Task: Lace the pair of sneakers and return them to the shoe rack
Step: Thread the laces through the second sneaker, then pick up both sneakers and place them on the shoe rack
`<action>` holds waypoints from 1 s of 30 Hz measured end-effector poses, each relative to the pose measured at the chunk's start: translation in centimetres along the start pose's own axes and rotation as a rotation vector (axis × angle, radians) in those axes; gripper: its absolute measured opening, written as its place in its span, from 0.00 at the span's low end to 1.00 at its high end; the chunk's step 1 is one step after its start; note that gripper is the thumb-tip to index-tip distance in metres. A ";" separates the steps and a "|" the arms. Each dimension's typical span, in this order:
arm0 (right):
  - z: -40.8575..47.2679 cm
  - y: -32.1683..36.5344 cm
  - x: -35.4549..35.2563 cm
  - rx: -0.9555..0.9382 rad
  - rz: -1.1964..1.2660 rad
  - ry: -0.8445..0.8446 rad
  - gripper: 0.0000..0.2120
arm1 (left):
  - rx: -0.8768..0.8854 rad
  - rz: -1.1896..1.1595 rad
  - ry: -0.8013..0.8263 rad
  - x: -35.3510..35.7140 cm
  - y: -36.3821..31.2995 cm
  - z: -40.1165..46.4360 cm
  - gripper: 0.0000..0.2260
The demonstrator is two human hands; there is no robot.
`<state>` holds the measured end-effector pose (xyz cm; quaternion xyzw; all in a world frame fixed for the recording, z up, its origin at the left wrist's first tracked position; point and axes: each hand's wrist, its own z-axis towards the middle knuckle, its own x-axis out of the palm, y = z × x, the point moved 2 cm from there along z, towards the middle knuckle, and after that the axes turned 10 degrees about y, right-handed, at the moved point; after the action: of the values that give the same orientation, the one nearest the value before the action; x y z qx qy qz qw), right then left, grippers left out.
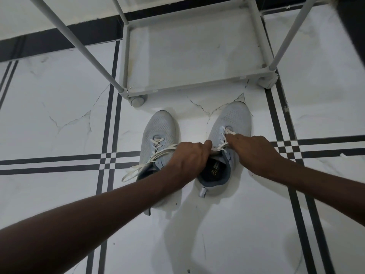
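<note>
white tiled floor [59, 95] carried both sneakers, toes toward the rack [197, 84]. both hands met over the right sneaker [231, 123], its long axis pointing away: left hand [189, 159] and right hand [254, 149] curled, pinching its lace [223, 143]. left sneaker [160, 131] lay beside, untied.

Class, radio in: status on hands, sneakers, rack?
Both hands, left and right, on right sneaker's lace. Left sneaker lace loose. Shoe rack shelf ahead, nothing blocking.

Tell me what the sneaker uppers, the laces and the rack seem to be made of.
Sneaker uppers: pale grey knit mesh, going by the dotted weave on the toe.
Laces: flat white woven fabric, limp and matte.
Shoe rack: probably painted metal tubes with a plastic base tray; smooth light grey finish.
</note>
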<state>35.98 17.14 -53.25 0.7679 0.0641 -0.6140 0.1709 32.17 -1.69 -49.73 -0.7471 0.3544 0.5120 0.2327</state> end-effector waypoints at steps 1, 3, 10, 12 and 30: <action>-0.3 -0.2 0.0 -0.022 -0.032 0.026 0.13 | 0.014 -0.008 0.015 0.1 0.3 0.0 0.09; -0.5 -1.0 -0.1 -0.052 -0.089 0.055 0.08 | 0.036 -0.044 0.029 0.2 0.9 0.0 0.10; -0.2 -1.6 0.0 -0.072 -0.068 0.089 0.05 | 0.056 -0.175 0.054 0.2 1.2 -0.7 0.12; -0.2 -1.4 0.2 -0.056 -0.067 0.074 0.06 | 0.047 -0.187 0.051 0.4 1.3 -0.8 0.11; -4.1 5.2 1.4 0.776 1.223 0.312 0.34 | -0.503 -0.865 0.471 2.6 11.4 -10.5 0.40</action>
<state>41.68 13.53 -52.83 0.7501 -0.5733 -0.2711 0.1875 30.30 -17.22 -48.13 -0.9515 -0.0756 0.2575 0.1505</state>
